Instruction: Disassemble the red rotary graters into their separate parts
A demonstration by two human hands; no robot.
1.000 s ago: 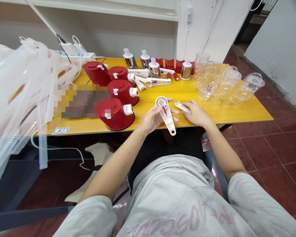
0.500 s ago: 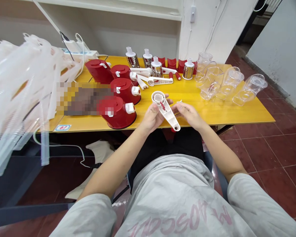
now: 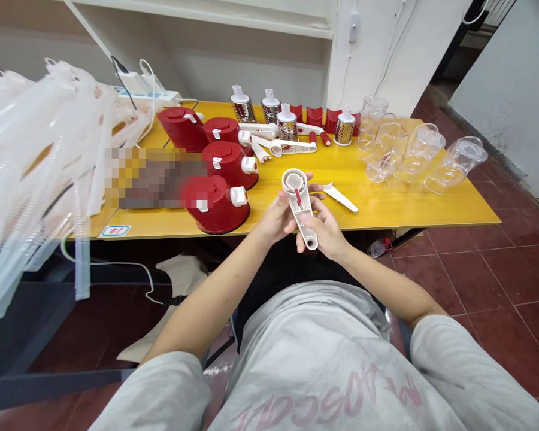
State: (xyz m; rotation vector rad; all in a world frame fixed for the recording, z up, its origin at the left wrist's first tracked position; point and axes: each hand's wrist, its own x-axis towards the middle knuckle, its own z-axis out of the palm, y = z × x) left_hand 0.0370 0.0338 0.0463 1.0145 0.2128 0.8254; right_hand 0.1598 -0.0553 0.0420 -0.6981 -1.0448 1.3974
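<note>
Ribbed white crank (image 3: 302, 211) between my two hands

From my head view, the crank is held up at the near edge of the bench (image 3: 399, 209), hollow side facing me. My left hand (image 3: 273, 220) has its thumb on the side, fingers behind; my right hand (image 3: 330, 234) pinches the narrow half, thumb on the inner face. I judge it light, stiff plastic, smooth enough to slip; the best hold is by the side walls, clear of the red rod (image 3: 298, 197) lying in its channel. A loose white cover (image 3: 341, 197) lies just beyond my right hand. Clear cups (image 3: 420, 143) stand at the bench's right; one shows a reddish patch, inside or seen through, I cannot tell.
</note>
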